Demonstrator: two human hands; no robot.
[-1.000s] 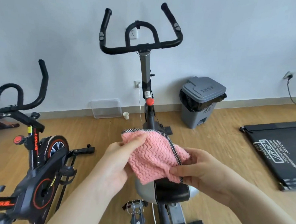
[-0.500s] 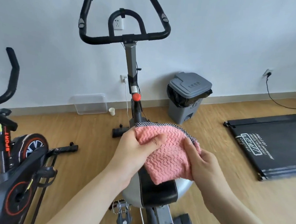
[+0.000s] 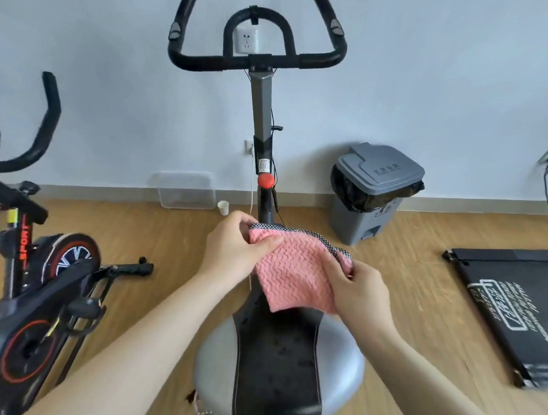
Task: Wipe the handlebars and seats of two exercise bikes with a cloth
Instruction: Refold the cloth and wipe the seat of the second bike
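Observation:
A folded pink cloth [image 3: 295,268] with a checked border hangs above the nose of a black and grey bike seat [image 3: 277,360]. My left hand [image 3: 235,249] pinches the cloth's upper left corner, thumb on top. My right hand [image 3: 360,291] grips its right edge. This bike's black handlebars [image 3: 258,59] rise on a grey post straight ahead, near the wall. A second black and red exercise bike [image 3: 32,305] stands at the left, with its handlebars [image 3: 31,144] partly cut off by the frame edge.
A grey pedal bin [image 3: 375,193] with a black liner stands by the wall at the right. A black folded treadmill [image 3: 515,308] lies on the wooden floor at the far right. A clear plastic box [image 3: 186,190] and a paper cup [image 3: 223,208] sit by the baseboard.
The view has closed in on the middle bike, so its seat now fills the lower centre. Both hands have kept hold of the cloth and regripped it nearer its top corners.

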